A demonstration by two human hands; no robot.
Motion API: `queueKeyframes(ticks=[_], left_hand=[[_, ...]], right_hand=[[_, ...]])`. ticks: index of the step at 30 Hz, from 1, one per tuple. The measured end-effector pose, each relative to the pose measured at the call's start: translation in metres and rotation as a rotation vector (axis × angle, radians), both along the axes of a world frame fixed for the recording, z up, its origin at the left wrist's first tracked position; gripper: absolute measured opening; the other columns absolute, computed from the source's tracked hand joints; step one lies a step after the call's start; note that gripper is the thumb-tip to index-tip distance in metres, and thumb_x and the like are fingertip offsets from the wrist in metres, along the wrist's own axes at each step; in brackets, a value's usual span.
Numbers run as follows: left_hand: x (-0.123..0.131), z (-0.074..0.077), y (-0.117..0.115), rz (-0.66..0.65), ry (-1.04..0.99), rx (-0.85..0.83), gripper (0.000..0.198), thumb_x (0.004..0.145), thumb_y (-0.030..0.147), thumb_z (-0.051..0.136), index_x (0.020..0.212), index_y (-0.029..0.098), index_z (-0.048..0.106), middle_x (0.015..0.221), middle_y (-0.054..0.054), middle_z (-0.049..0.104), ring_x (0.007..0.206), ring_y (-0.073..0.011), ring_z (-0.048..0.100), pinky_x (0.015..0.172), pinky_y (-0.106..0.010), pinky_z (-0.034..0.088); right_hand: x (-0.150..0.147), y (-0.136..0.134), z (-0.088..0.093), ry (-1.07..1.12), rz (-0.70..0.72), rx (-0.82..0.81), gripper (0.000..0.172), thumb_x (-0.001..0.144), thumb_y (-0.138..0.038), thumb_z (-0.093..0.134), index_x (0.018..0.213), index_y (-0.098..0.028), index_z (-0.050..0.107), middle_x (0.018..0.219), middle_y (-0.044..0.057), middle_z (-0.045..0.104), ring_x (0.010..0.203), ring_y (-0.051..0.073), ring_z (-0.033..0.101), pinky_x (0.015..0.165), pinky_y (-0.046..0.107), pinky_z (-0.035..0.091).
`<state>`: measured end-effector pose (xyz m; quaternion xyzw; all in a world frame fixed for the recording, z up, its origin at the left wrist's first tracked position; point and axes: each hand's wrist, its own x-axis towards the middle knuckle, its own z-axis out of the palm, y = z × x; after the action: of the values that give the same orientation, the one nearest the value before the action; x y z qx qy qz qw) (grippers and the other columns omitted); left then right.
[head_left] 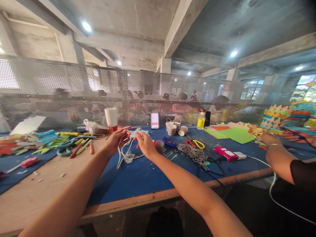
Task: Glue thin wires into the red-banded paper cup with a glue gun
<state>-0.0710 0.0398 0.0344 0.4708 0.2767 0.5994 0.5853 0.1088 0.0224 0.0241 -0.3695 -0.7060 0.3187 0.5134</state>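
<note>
Over the blue mat, my left hand (118,141) has its fingers drawn together, pointing right. Facing it, my right hand (146,145) has thumb and forefinger bent close, pointing left. A gap separates the two hands. Whatever either hand pinches is too small to make out. A white cord (119,158) runs down beside my left hand and loops on the mat. Behind the fingers lies a white object (136,132), partly hidden. Clear crumpled plastic (128,157) rests below the hands. Just right of my right wrist is a roll of thin wire (160,147).
A paper cup (111,118), an upright phone (155,120) and small cups with handles (172,128) stand behind. Rightward lie yellow-handled scissors (198,144), tangled cord (194,154), a magenta device (225,153) and green paper (240,134). A co-worker's arm (278,158) reaches in at right.
</note>
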Motion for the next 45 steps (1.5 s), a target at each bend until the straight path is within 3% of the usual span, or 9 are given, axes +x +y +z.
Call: queueKeyframes(ticks=[4, 8, 11, 17, 20, 32, 37, 40, 45], left_hand=[[0.007, 0.004, -0.005, -0.135, 0.149, 0.047, 0.027, 0.078, 0.022, 0.073, 0.104, 0.018, 0.072, 0.073, -0.005, 0.068, 0.069, -0.0147, 0.062, 0.068, -0.024, 0.051], [0.003, 0.002, -0.004, -0.133, 0.256, 0.032, 0.025, 0.076, 0.027, 0.075, 0.099, 0.019, 0.073, 0.072, -0.005, 0.067, 0.067, -0.0162, 0.061, 0.064, -0.025, 0.050], [-0.002, 0.003, -0.006, -0.131, 0.284, -0.008, 0.022, 0.073, 0.026, 0.077, 0.093, 0.018, 0.074, 0.068, -0.006, 0.067, 0.066, -0.0176, 0.062, 0.065, -0.027, 0.051], [0.002, 0.006, -0.008, -0.060, 0.327, 0.013, 0.030, 0.064, 0.026, 0.084, 0.092, 0.017, 0.077, 0.100, -0.014, 0.074, 0.098, -0.0275, 0.067, 0.083, -0.034, 0.053], [0.003, 0.004, -0.006, -0.011, 0.313, 0.055, 0.034, 0.064, 0.031, 0.084, 0.093, 0.015, 0.077, 0.100, -0.015, 0.075, 0.096, -0.0283, 0.068, 0.086, -0.036, 0.053], [0.012, 0.018, -0.021, 0.162, 0.470, 0.202, 0.032, 0.067, 0.034, 0.081, 0.095, 0.020, 0.078, 0.103, -0.011, 0.075, 0.101, -0.0280, 0.066, 0.088, -0.036, 0.050], [0.018, 0.023, -0.025, 0.282, 0.536, 0.341, 0.025, 0.070, 0.035, 0.079, 0.091, 0.021, 0.079, 0.100, -0.010, 0.075, 0.099, -0.0283, 0.065, 0.089, -0.037, 0.048], [0.021, 0.022, -0.024, 0.231, 0.469, 0.336, 0.025, 0.069, 0.032, 0.080, 0.091, 0.020, 0.079, 0.099, -0.009, 0.075, 0.094, -0.0257, 0.066, 0.087, -0.035, 0.049], [0.024, 0.019, -0.024, 0.144, 0.352, 0.265, 0.027, 0.066, 0.028, 0.083, 0.090, 0.018, 0.079, 0.094, -0.010, 0.075, 0.088, -0.0246, 0.067, 0.084, -0.035, 0.050]], right_hand=[[0.012, 0.016, 0.010, 0.384, 0.263, -0.404, 0.054, 0.092, -0.064, 0.039, 0.091, -0.017, 0.064, 0.075, 0.005, 0.070, 0.045, 0.008, 0.052, 0.039, 0.019, 0.034], [0.018, 0.022, 0.013, 0.656, 0.249, -0.386, 0.036, 0.079, -0.052, 0.066, 0.090, -0.018, 0.060, 0.076, 0.001, 0.069, 0.041, 0.004, 0.040, 0.037, 0.015, 0.026], [0.017, 0.021, 0.014, 0.682, 0.170, -0.345, 0.038, 0.074, -0.052, 0.070, 0.083, -0.017, 0.059, 0.078, 0.001, 0.066, 0.046, 0.004, 0.045, 0.040, 0.015, 0.033], [0.015, 0.006, 0.016, 0.404, 0.219, -0.073, 0.034, 0.085, -0.054, 0.058, 0.085, -0.020, 0.058, 0.079, 0.000, 0.067, 0.054, 0.009, 0.060, 0.055, 0.021, 0.050], [0.015, -0.002, 0.014, 0.202, 0.225, 0.050, 0.027, 0.088, -0.049, 0.057, 0.088, -0.022, 0.059, 0.077, -0.001, 0.066, 0.060, 0.011, 0.065, 0.063, 0.024, 0.053], [0.023, 0.006, 0.009, 0.037, 0.203, 0.119, 0.032, 0.096, -0.045, 0.045, 0.094, -0.021, 0.066, 0.079, 0.001, 0.067, 0.061, 0.011, 0.063, 0.062, 0.023, 0.050], [0.023, 0.000, 0.008, -0.202, -0.033, 0.329, 0.030, 0.097, -0.043, 0.047, 0.094, -0.022, 0.068, 0.085, 0.002, 0.069, 0.075, 0.014, 0.063, 0.076, 0.025, 0.047], [0.021, -0.005, 0.005, -0.334, -0.185, 0.445, 0.028, 0.097, -0.043, 0.049, 0.097, -0.022, 0.068, 0.094, 0.004, 0.068, 0.088, 0.016, 0.063, 0.080, 0.026, 0.044], [0.020, -0.010, 0.005, -0.471, -0.326, 0.496, 0.032, 0.101, -0.043, 0.042, 0.097, -0.022, 0.066, 0.095, 0.005, 0.067, 0.084, 0.016, 0.063, 0.072, 0.026, 0.040]])
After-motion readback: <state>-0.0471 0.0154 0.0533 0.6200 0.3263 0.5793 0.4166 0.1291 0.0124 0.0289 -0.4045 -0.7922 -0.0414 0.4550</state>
